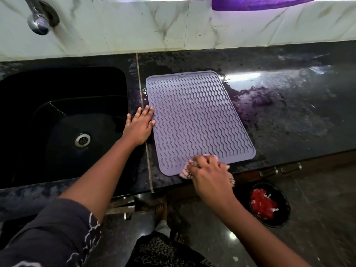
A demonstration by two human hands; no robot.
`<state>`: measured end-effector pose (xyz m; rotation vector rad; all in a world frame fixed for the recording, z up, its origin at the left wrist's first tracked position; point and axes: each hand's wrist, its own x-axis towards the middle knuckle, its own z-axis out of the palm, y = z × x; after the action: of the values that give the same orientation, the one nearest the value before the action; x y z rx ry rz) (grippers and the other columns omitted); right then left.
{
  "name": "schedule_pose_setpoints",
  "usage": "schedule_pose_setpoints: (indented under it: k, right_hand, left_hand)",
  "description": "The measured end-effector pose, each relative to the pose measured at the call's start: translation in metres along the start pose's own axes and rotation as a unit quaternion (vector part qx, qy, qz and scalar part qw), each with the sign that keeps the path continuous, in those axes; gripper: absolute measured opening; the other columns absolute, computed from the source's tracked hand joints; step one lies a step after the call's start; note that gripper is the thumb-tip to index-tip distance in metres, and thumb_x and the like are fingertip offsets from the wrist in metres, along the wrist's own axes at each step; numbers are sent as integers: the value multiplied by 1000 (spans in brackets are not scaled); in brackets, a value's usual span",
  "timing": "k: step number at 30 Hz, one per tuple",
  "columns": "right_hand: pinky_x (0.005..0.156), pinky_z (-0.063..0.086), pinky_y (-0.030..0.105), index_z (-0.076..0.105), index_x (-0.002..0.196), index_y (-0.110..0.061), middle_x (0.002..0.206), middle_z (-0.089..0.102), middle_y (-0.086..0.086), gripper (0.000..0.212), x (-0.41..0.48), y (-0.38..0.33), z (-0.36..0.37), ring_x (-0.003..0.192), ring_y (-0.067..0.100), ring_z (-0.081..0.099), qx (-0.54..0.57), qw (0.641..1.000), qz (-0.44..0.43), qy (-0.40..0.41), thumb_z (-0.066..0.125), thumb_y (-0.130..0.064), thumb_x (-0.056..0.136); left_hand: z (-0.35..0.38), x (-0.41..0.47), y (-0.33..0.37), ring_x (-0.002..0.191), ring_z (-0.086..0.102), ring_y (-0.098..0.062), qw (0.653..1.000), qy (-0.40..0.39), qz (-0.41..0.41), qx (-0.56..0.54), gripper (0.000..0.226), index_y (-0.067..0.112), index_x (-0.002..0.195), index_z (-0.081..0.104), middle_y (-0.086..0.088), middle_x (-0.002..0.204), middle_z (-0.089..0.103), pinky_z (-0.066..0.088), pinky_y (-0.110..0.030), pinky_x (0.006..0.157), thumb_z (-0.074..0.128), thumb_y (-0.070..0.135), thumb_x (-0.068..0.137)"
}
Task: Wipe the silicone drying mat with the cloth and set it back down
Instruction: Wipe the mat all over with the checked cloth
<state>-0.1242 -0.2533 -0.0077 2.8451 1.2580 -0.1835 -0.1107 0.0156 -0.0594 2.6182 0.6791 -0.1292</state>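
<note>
Right hand point(209, 174) is bunched over a crumpled pink-and-white cloth point(185, 171), fingers curled down on it, pressing it onto the near edge of the lilac rectangular silicone drying mat point(196, 120) with its wavy raised ribs. Part of the cloth spills off the mat's front edge toward the counter lip. Left hand point(139, 125) lies flat and open, fingers spread, its fingertips resting on the mat's left border while the palm sits on the dark speckled stone countertop point(289, 116); it holds nothing and seems to pin the mat in place.

The mat lies flat on the countertop, just right of the black sink point(63, 120), its near corner close to the counter's front edge. Wet streaks gleam on the stone to the right of it.

By its look the mat is light, thin and floppy, so it will likely sag and fold if lifted by one corner. Silicone tends to cling to a wet counter, and a hard wipe could drag or ripple it, which makes the steadying left hand useful. The ribs may trap water, so strokes along the grooves should clear them better than strokes across. For lifting, a pinch on the smooth raised rim at two points on opposite sides would keep it from drooping; wet silicone may be slippery.
</note>
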Motion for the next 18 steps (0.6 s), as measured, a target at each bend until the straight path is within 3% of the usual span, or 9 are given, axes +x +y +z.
schedule_pose_setpoints:
  k: [5, 10, 13, 16, 18]
  right_hand:
    - [88, 40, 41, 54, 123, -17, 127, 47, 8, 32, -7, -25, -7, 114, 30, 43, 13, 996, 87, -30, 42, -25, 95]
    - [90, 37, 41, 53, 125, -20, 122, 47, 5, 33, -1, -66, -14, 109, 26, 40, 138, 989, -11, -59, 43, -29, 94]
    - [91, 37, 36, 50, 129, -30, 121, 46, -1, 35, 26, -47, -19, 109, 19, 39, 226, 973, 35, -23, 44, -34, 95]
    - [98, 32, 39, 44, 134, -29, 134, 41, 2, 40, 64, -17, -21, 121, 23, 35, 174, 980, 84, 55, 45, -34, 95]
    - [100, 30, 42, 38, 137, -24, 142, 34, 8, 41, 74, -7, -16, 127, 29, 31, 92, 994, 57, 16, 42, -31, 96]
  left_hand:
    - [1, 0, 0, 147, -7, -14, 1000, 0, 1, 6, 53, 29, 150, 4, 8, 160, 0, -10, -46, 116, 21, 40, 101]
    - [1, 1, -1, 147, -7, -13, 1000, -4, 1, 5, 54, 30, 150, 5, 9, 160, -1, -11, -46, 115, 21, 42, 101]
    - [-1, 2, -1, 147, -3, -14, 1000, -3, 2, 12, 54, 29, 150, 8, 7, 160, 2, -7, -47, 116, 24, 42, 100]
    - [-5, 5, 0, 148, 0, -17, 999, -4, 4, 33, 55, 28, 150, 11, 5, 160, 5, -4, -47, 117, 27, 41, 100]
    - [-8, 6, 2, 148, 1, -18, 999, -7, 5, 41, 55, 27, 151, 11, 4, 160, 6, -3, -47, 117, 28, 41, 100]
